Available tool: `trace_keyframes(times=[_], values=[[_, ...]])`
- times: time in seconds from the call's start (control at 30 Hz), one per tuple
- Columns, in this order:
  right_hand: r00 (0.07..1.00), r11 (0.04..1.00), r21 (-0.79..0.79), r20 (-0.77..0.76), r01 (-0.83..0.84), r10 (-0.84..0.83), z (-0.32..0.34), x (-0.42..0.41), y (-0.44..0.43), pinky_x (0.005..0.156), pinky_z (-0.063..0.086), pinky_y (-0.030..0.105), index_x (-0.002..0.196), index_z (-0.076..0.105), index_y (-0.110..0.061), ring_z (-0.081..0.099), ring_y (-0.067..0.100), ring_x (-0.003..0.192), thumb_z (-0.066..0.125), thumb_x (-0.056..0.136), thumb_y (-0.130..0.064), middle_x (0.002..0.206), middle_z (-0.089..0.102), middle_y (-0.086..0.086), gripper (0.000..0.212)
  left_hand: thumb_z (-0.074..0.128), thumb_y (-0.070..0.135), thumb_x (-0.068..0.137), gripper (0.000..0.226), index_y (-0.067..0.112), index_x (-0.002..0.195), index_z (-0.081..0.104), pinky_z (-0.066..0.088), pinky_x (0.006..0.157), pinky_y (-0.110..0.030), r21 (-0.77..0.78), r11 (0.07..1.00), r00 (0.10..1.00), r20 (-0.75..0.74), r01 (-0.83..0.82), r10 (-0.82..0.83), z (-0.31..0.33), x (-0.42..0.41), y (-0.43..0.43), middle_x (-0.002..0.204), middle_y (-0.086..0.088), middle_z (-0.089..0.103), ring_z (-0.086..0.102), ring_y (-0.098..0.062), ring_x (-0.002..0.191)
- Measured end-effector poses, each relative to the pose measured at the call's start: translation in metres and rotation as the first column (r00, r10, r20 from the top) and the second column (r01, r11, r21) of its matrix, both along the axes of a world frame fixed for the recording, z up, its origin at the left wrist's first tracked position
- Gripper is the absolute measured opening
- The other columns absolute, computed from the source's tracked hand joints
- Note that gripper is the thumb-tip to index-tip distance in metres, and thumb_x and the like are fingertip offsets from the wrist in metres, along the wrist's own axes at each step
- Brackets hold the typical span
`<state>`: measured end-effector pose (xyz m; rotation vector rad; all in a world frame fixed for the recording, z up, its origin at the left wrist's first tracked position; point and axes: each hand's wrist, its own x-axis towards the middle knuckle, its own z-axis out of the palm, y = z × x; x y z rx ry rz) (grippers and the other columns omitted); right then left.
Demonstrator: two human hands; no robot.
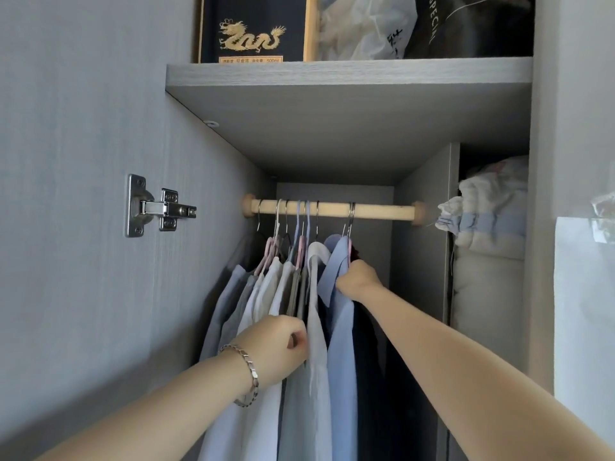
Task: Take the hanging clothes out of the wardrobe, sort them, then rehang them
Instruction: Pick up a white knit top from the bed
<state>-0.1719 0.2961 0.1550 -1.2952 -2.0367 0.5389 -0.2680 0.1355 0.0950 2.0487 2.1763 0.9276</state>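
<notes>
Both arms are reaching into the open wardrobe [349, 128]. A wooden rail [332, 210] runs across the hanging bay, just under the grey shelf [349, 73].

Clothes [273, 294] are on the rail, bunched toward its left half: pale grey, white and light blue shirts on pink and dark hangers [270, 252] with metal hooks. Something dark hangs at the far right of the row, mostly hidden.

Right hand [357, 281]: closed on the shoulder of the light blue shirt [342, 327], just below the collar. Fingers are curled into the fabric, so it's a firm pinch. That shirt's hook is on the rail, set apart to the right of the other hooks.

Left hand [281, 344]: lower down, fingers curled and pressed against the pale grey shirt [316, 327] next to the blue one. It's closed, but I can't tell if it actually grips cloth or just pushes the bunch aside. Metal bracelet [248, 374] on that wrist.

Surroundings:
- Door hinge [159, 206] on the left panel.
- Top shelf holds a black box with a gold dragon [256, 28], a white plastic bag [366, 28] beside it, and a black bag [472, 24] at the right.
- Right-hand compartment, behind a divider: folded bedding [489, 234] stacked up, one corner poking out toward the end of the rail.
</notes>
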Motion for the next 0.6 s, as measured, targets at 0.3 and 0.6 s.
trace_keyframes(times=[0.3, 0.6], values=[[0.984, 0.982, 0.126, 0.09, 0.142, -0.154, -0.019, -0.005, -0.027, 0.091, 0.044, 0.036, 0.143, 0.019, -0.004, 0.041, 0.034, 0.12, 0.045, 0.094, -0.032, 0.138, 0.028, 0.021, 0.062, 0.042, 0.017, 0.093, 0.022, 0.014, 0.083, 0.061, 0.047, 0.051, -0.02, -0.159, 0.987, 0.993, 0.114, 0.007, 0.011, -0.028, 0.004, -0.006, 0.051, 0.006, 0.054, 0.049, -0.004, 0.039], [0.976, 0.994, -0.069, 0.197, -0.08, 0.092, -0.081, 0.103, -0.129, 0.063, 0.045, 0.025, 0.108, 0.056, -0.009, 0.06, 0.026, 0.089, 0.045, 0.096, -0.021, 0.097, 0.059, 0.012, 0.02, 0.036, 0.012, 0.092, 0.022, 0.011, 0.086, 0.057, 0.041, 0.05, -0.017, -0.454, 0.89, 0.989, -0.107, 0.046, -0.106, -0.048, 0.064, -0.012, 0.071, 0.0, 0.062, 0.057, -0.011, 0.058]])
